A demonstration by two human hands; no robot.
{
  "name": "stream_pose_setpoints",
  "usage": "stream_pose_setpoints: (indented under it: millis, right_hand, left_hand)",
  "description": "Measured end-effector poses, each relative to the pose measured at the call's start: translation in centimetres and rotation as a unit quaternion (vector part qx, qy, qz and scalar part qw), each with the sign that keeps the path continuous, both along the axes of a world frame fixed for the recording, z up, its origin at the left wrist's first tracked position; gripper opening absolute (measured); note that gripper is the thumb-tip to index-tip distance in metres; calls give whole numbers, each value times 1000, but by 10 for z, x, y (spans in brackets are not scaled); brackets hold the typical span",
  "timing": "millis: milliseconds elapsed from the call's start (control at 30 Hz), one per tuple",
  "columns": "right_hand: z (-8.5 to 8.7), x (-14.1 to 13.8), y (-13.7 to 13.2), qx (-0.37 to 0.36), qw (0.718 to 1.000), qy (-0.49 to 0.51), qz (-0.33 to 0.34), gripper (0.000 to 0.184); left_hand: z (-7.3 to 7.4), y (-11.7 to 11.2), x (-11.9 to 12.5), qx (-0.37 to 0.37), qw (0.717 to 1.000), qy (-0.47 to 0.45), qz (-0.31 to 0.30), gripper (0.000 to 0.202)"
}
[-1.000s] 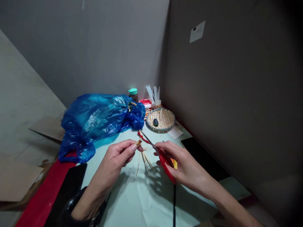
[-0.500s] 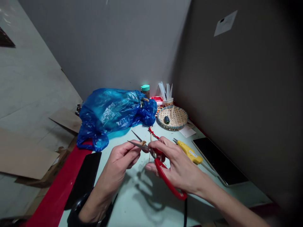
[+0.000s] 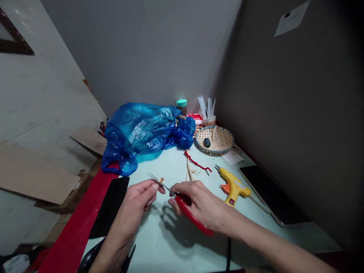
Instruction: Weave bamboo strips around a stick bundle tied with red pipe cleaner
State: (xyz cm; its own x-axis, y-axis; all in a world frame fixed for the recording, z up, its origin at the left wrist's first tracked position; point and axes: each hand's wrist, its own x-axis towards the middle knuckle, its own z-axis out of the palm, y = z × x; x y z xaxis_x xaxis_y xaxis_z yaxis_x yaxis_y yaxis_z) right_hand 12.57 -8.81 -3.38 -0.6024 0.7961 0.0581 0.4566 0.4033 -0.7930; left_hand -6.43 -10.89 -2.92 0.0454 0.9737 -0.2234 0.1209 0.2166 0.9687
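My right hand [image 3: 193,197] is wrapped round the red handles of a pair of scissors [image 3: 196,220]. Its blades point left and lie nearly together across a small tan, dried-looking piece [image 3: 162,180]. Pinched between thumb and fingers, that piece is in my left hand [image 3: 143,195]; its exact kind is unclear. Beyond my right hand, a thin pale strip [image 3: 188,168] and a knotted red cord [image 3: 199,164] lie on the table. To the right of them rests a yellow glue gun [image 3: 233,184] with an orange trigger.
A blue plastic bag [image 3: 148,129] bulges at the back left. Behind the strip stands a woven basket [image 3: 224,141] holding a dark thread spool [image 3: 206,142]. Near it is a cup of glue sticks [image 3: 209,120]. A tablet [image 3: 273,195] lies right, a black phone [image 3: 110,206] left.
The scissor blades have closed from wide apart to nearly together at the tan piece. Both hands have come slightly lower, and the view has shifted left, uncovering the red cord and glue gun.
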Motion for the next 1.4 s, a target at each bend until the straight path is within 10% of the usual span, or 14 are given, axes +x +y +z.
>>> stream_pose_setpoints:
  millis: [333,600,833,1067,1300,1333,1400]
  right_hand:
    - [-10,10,-1,-77,995,-7,67,28]
    - [15,94,64,179,954,-110,-215,30]
    - [-4,131,130,178,883,-316,-298,20]
    - [-18,124,163,147,882,-327,-304,20]
    - [3,111,116,121,947,-188,-230,36]
    - [4,104,103,28,984,-49,-169,39]
    - [0,92,79,-148,972,175,-48,43]
  left_hand:
    - [-23,-10,-6,-60,998,-8,-20,30]
    - [25,1,0,155,984,90,-1,22]
    - [73,24,38,410,903,76,-103,11]
    - [56,60,62,559,779,210,-193,22]
    - [33,79,87,607,700,266,-267,29]
    - [28,78,93,605,690,263,-298,29]
    - [15,73,106,589,672,276,-353,30]
